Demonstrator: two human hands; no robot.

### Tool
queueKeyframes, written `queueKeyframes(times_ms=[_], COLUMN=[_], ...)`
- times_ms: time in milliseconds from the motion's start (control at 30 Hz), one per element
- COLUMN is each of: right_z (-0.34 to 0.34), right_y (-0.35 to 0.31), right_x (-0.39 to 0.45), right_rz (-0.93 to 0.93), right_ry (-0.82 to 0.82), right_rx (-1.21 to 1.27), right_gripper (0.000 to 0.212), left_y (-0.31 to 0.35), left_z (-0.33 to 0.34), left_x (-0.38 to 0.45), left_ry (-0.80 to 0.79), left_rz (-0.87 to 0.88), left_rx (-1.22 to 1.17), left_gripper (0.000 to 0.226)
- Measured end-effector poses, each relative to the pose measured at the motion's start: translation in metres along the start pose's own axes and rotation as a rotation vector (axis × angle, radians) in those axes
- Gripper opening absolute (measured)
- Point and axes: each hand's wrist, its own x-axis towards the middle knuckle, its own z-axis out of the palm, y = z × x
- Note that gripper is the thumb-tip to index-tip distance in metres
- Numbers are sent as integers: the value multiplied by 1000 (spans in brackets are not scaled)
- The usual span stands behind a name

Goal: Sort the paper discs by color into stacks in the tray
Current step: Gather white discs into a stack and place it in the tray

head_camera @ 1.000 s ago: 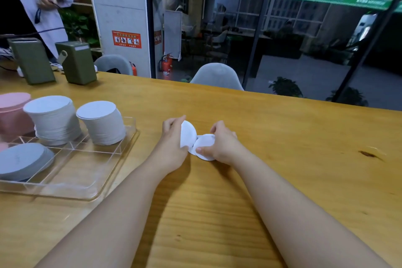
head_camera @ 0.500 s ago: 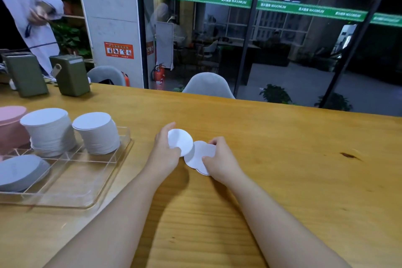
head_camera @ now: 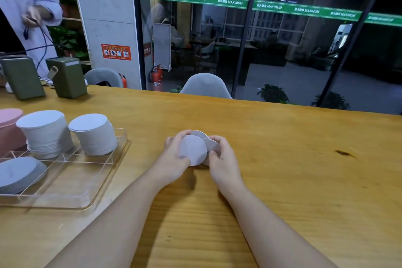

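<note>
Above table [head_camera: 282,169], both hands [head_camera: 174,159] grip white discs [head_camera: 193,150].

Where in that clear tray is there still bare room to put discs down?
The tray's near-right compartments, in front of the two white stacks, are bare. The back row is crowded; the near-left compartment holds grey discs. Table right of the hands is bare too.

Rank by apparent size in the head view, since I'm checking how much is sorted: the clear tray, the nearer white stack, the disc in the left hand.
1. clear tray, widest by far.
2. nearer white stack.
3. disc held by the left hand; it sits closer to the camera, so its true size versus the stack's discs is unsure.
</note>
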Motion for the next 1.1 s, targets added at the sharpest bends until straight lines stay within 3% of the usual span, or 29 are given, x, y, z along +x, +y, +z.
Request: queueKeyframes(times_ms=[200,333,500,767,933,1100], right_z=[7,3,-1,-6,-3,-3], right_y=[-5,-8,1,0,-7,-8], right_x=[-6,-7,-1,-4,-7,-8], right_rz=[37,22,-99,-107,-144,-158], right_ry=[-143,-319,-143,26,8,-20], right_rx=[59,-94,-357,-116,41,125], right_gripper=[37,60,48,18,22,13], left_y=[-4,-7,-3,-1,7,12], left_z=[12,16,11,8,2,-5], left_x=[0,0,0,-6,-8,-9], left_ry=[-67,-137,-1,-87,52,89], left_rz=[125,141,155,164,235,229], left_rx=[231,239,184,210,317,385], left_gripper=[63,76,53,94,84,82])
